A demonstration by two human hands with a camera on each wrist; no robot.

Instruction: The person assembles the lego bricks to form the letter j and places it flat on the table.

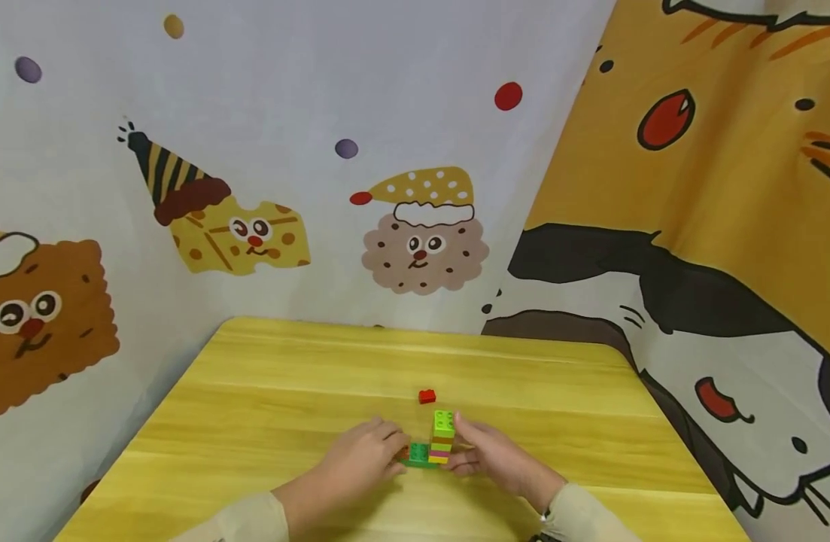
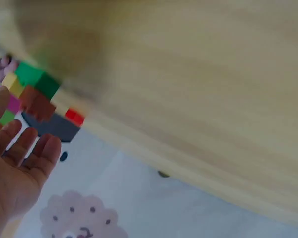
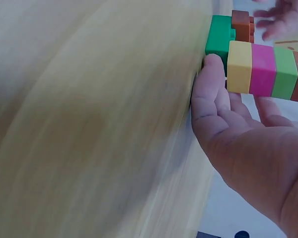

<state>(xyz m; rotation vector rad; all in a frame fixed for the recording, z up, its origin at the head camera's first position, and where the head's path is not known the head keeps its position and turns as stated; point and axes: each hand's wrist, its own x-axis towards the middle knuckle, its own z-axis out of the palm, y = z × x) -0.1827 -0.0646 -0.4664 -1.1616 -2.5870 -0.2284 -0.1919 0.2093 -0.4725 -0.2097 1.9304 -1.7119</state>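
On the table, a stack of toy building bricks [image 1: 443, 434] rises from the right end of a dark green brick [image 1: 418, 452]. Upward from that base it runs yellow, magenta, light green and brown, with light green on top. A brown brick [image 2: 37, 104] sits on the base's other end. My right hand [image 1: 492, 455] holds the stack from the right, thumb high on its side, a fingertip low against the green base [image 3: 219, 34]. My left hand [image 1: 366, 452] is beside the brown brick, fingers loosely bent; the right wrist view shows a gap between them.
A small red brick [image 1: 427, 396] lies by itself on the wooden table [image 1: 286, 384], behind the stack. Cloth printed with cartoon figures [image 1: 424, 252] hangs beyond the table's far edge and along its right side.
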